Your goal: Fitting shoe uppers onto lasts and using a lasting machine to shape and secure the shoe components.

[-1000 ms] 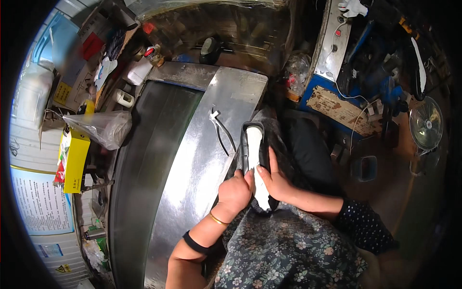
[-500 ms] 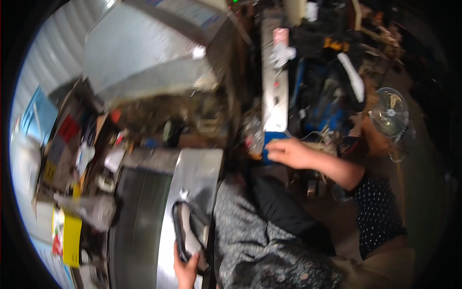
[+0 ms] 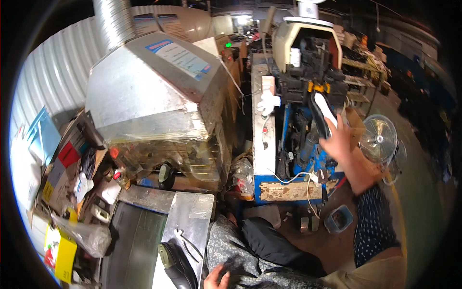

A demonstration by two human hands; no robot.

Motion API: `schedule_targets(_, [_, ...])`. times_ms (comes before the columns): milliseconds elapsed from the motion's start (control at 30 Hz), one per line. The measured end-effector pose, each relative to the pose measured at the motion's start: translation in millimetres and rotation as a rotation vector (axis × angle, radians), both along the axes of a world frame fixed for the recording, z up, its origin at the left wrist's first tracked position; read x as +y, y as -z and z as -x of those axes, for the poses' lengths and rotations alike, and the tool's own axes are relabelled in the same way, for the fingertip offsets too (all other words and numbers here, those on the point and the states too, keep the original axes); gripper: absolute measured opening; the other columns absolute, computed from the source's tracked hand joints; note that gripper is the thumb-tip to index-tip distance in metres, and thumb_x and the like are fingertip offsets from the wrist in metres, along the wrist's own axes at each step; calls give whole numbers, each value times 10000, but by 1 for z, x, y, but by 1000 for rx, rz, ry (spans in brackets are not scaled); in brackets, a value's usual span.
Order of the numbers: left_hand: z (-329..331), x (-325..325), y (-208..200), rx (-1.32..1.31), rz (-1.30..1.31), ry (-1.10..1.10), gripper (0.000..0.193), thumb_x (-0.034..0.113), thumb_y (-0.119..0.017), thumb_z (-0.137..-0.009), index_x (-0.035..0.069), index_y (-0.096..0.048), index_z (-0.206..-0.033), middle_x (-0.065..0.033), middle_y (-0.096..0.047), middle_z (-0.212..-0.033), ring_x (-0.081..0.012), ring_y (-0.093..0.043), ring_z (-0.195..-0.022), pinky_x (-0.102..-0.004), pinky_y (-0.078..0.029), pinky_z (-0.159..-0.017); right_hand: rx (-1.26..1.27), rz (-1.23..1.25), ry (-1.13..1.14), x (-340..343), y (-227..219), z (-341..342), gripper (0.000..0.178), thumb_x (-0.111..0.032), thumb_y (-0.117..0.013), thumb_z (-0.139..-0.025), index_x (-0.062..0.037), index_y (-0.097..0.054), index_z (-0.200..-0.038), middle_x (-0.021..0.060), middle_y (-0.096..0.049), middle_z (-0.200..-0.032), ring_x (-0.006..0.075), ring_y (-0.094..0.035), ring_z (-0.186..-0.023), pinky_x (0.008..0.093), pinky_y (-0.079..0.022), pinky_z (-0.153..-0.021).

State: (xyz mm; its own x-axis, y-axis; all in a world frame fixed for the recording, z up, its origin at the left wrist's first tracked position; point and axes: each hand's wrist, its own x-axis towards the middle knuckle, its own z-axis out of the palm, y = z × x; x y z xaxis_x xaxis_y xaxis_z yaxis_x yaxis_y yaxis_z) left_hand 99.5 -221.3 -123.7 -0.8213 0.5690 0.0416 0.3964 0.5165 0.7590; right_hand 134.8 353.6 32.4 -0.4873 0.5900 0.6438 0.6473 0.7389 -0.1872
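A black shoe with a white sole [image 3: 325, 109] sits sole-out at the machine's dark clamps, under yellow parts. My right hand [image 3: 340, 140] grips its lower end, thumb on one side and fingers on the other. Low in the view, my left hand [image 3: 215, 278] is beside my lap, partly cut off by the lower edge; its loosely bent fingers stand apart and hold nothing visible. Just left of it, another black shoe [image 3: 179, 269] lies on a metal plate [image 3: 191, 212], next to metal pliers [image 3: 186, 243].
The shoe machine [image 3: 308, 29] stands ahead right, with a white control panel [image 3: 263, 149] along its left side. A large metal hood [image 3: 144, 72] is at left, with a dark shoe [image 3: 166, 176] below it. A fan [image 3: 378, 137] and plastic bin [image 3: 339, 219] are at right.
My left hand has let go of the shoe at the metal plate and moved right toward my lap. My right hand has reached forward and right, onto the white-soled shoe. The view has shifted.
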Motion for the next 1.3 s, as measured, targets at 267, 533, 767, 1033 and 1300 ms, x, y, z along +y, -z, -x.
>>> schedule_targets(267, [32, 116, -42, -537, -1066, -26, 483, 287, -526, -1018, 4, -454, -1403, -147, -589, -1310, -224, -530, -1262, -356, -402, -1074, 231, 452, -1029, -259, 50, -13, 990, -390, -814, -726, -58, -317, -1515, 292, -174, -1566, 415, -235, -1450, 498, -220, -1158])
schedule_targets(533, [41, 22, -63, -419, -159, 43, 481, 356, -764, -801, 46, -621, -1140, -83, -693, -922, -195, -659, -875, -337, -516, -755, -68, 2095, -1464, -302, 94, 6, 908, -300, -753, -866, 9, -215, -1529, 144, -299, -1562, 233, -443, -1334, 391, -345, -1109])
schedule_targets(767, [36, -34, -58, 60, -40, -87, 709, 325, -813, -789, -3, -499, -1334, -226, -552, -1318, -398, -493, -1272, -448, -393, -1068, -23, 2505, -557, -296, 179, -32, 359, -196, -584, -844, -22, -657, -1150, 114, -672, -1098, 209, -637, -1041, 363, -495, -938])
schedule_targets(1033, [84, -105, 25, 77, 234, -728, 984, 424, -819, -738, -144, -340, -1383, -325, -503, -1315, -432, -516, -1222, -431, -423, -1043, 545, 1669, -964, -314, 165, 211, 474, -91, -681, -871, 2, -536, -1312, 72, -600, -1215, 160, -552, -1118, 303, -417, -994])
schedule_targets(1300, [89, -97, 37, -351, -414, -747, 734, 361, -809, -766, 2, -462, -1305, -207, -611, -1192, -316, -624, -1090, -419, -519, -913, -193, 1301, -1366, -378, 213, 239, 583, -232, -661, -941, -4, -435, -1428, 123, -603, -1282, 161, -544, -1197, 327, -440, -1005])
